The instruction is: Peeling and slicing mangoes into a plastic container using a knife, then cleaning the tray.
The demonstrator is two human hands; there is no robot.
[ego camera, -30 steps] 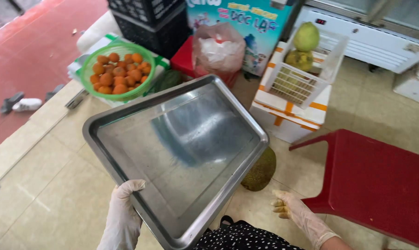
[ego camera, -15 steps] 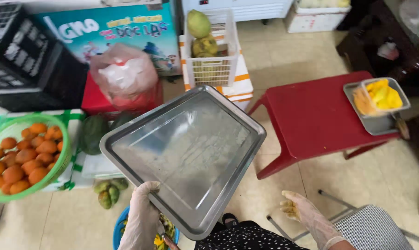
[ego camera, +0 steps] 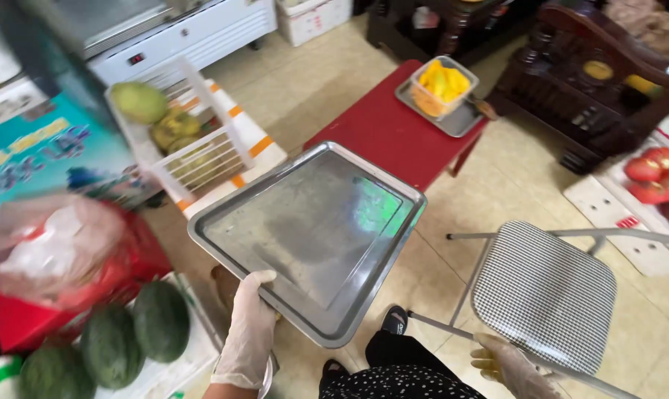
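Note:
My left hand (ego camera: 248, 332), in a thin clear glove, grips the near edge of a large empty steel tray (ego camera: 312, 236) and holds it tilted above the tiled floor. My right hand (ego camera: 506, 366), also gloved with yellow-stained fingertips, hangs low at the bottom right with its fingers loosely apart and nothing in it, just beside the checked seat of a metal-framed chair (ego camera: 545, 292). Beyond the tray stands a low red plastic table (ego camera: 382, 133) carrying a small steel tray with a clear tub of yellow fruit pieces (ego camera: 441, 85).
A white basket of green fruits (ego camera: 173, 133) sits on a white foam box at the left. Dark green melons (ego camera: 135, 332) and a red box with a plastic bag (ego camera: 50, 255) are at lower left. Dark wooden furniture (ego camera: 593, 81) and red fruits (ego camera: 656, 177) are at the right.
The view has swung to the right: the orange fruit basket has left the frame, the chair and wooden furniture have come in. The tray stays in my left hand; my right hand has dropped lower.

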